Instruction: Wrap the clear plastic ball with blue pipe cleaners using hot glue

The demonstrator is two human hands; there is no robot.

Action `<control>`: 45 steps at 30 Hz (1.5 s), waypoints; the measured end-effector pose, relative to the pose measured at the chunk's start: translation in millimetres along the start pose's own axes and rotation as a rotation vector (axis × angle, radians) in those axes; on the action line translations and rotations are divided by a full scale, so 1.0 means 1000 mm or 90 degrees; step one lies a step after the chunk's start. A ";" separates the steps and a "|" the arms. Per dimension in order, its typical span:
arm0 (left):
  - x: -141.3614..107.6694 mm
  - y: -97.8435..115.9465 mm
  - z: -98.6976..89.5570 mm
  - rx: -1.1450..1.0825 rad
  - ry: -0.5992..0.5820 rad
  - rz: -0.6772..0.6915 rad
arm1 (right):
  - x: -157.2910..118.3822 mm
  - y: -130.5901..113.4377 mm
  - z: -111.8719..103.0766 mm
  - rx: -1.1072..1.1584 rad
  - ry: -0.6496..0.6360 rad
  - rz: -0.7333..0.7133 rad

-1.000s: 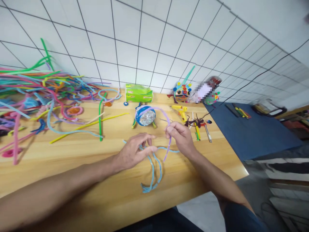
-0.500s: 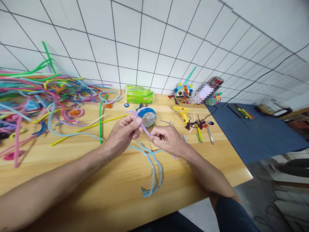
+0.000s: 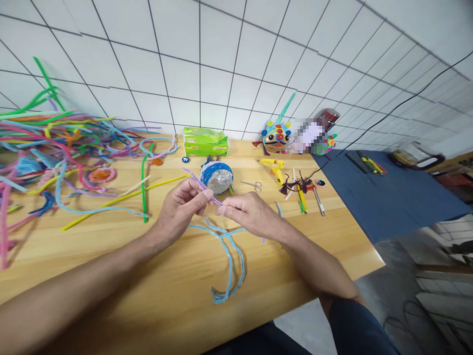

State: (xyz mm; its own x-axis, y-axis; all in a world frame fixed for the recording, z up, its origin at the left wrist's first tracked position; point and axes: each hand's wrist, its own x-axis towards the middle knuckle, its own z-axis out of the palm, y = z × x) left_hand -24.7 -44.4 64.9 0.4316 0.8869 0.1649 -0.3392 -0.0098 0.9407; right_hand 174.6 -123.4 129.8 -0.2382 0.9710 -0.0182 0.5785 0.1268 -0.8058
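Over the middle of the wooden table [image 3: 177, 276], my left hand [image 3: 185, 204] pinches a purple pipe cleaner [image 3: 195, 178], one end of which sticks out up and to the left. My right hand [image 3: 251, 212] grips the same strip near its right end, fingers closed. Just behind both hands sits a clear ball with a blue band [image 3: 218, 178], partly covered by the left fingers and the strip. Joined light blue pipe cleaners [image 3: 229, 256] lie on the table below the hands, with curled lower ends.
Many coloured pipe cleaners [image 3: 74, 133] are heaped at the left. Behind stand a green tissue pack [image 3: 205, 143] and a decorated face figure [image 3: 277, 138]. Scissors [image 3: 252, 185], a yellow glue gun [image 3: 274, 168] and a pen [image 3: 319, 201] lie to the right. A blue surface [image 3: 391, 202] adjoins.
The view has shifted slightly to the right. Both hands still hold the purple strip; they are a little closer together, and more of it shows beyond the left fingers.
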 end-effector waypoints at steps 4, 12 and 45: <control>0.002 0.000 0.001 -0.052 -0.008 -0.005 | -0.001 0.002 -0.003 0.030 -0.012 0.010; -0.004 -0.004 0.003 -0.010 0.025 0.020 | 0.000 -0.001 0.004 0.048 0.030 0.002; 0.008 -0.007 0.002 -0.037 -0.044 -0.101 | 0.000 0.016 -0.015 -0.329 0.057 -0.032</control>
State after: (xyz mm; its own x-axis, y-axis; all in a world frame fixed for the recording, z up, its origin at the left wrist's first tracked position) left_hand -17.2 -37.9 60.6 0.5400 0.8408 0.0372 -0.3090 0.1570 0.9380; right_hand 195.7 -118.1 125.6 -0.2215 0.9718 0.0814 0.8827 0.2352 -0.4068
